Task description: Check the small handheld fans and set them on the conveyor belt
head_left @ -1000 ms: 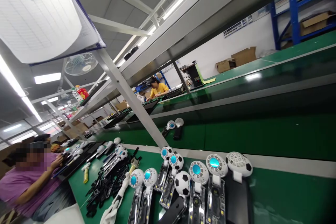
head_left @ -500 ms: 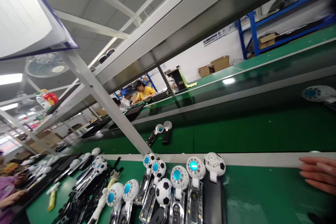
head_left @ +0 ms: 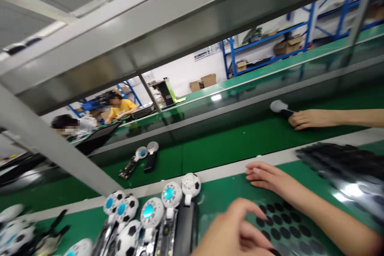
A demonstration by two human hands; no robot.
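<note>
Fan row [head_left: 152,213] as landmark. Right of it, open bench [head_left: 217,194] as far as left hand [head_left: 241,228] and right hand [head_left: 262,174]; farther right, dotted sheet [head_left: 282,219] and black pile [head_left: 339,160]. Beyond row: pale rail [head_left: 225,172], then open belt [head_left: 210,144] between two loose fans and another person's hand [head_left: 301,119]. Slanted post [head_left: 60,136] blocks behind row's left end; beam [head_left: 126,28] overhead.

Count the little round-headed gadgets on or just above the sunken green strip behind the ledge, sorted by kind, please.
Loose gadget with exposed circuit board: 1
Loose gadget with black handle: 1
Dark-handled gadget held by a hand: 1
Total: 3
</note>
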